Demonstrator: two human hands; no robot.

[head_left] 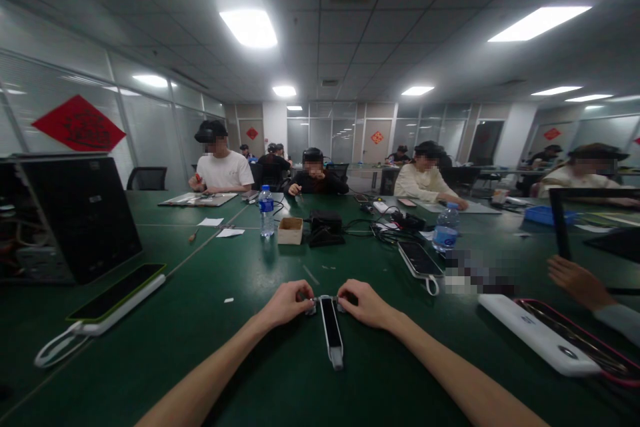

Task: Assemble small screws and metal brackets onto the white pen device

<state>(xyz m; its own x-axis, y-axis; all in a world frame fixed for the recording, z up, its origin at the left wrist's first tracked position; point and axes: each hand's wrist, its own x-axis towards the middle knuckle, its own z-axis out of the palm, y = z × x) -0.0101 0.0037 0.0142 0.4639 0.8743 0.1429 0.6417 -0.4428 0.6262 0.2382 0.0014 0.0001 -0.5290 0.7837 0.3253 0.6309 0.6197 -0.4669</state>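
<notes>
On the green table (260,353) in front of me lies a narrow white-edged device with a black screen (331,323), its white end pointing toward me. My left hand (287,303) is at the left of the device's far end, thumb and fingers pinched together on something small and greyish. To the right of that same end, my right hand (369,303) is closed in a like pinch, with another small greyish bit at its fingertips. Both wrists hover low over the tabletop. What exactly the fingers hold is too small to make out.
A small open box (290,231), a black case (325,223) and a water bottle (267,210) stand ahead. Phones with white power banks lie left (125,303) and right (540,333). A computer case (85,213) stands left; a co-worker's hand (575,280) holds a black frame.
</notes>
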